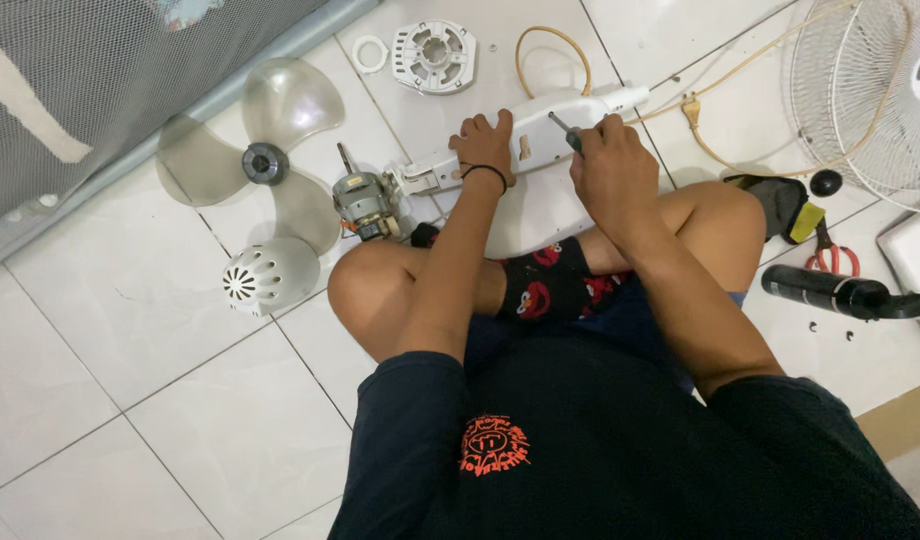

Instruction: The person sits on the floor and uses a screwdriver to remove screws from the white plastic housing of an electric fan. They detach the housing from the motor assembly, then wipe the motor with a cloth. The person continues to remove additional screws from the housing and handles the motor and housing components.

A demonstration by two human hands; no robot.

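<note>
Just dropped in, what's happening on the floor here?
A person sits on the tiled floor with a fan in pieces around them. The left hand presses down on the white fan housing, and the right hand works a screwdriver into it. The fan blade, motor and wire grille lie alongside.

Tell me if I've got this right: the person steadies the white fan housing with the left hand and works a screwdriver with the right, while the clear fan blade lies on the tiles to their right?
Not quite. The head view shows the clear fan blade on the tiles to their left. The rest holds: left hand steadies the white fan housing, right hand works the screwdriver.
</note>
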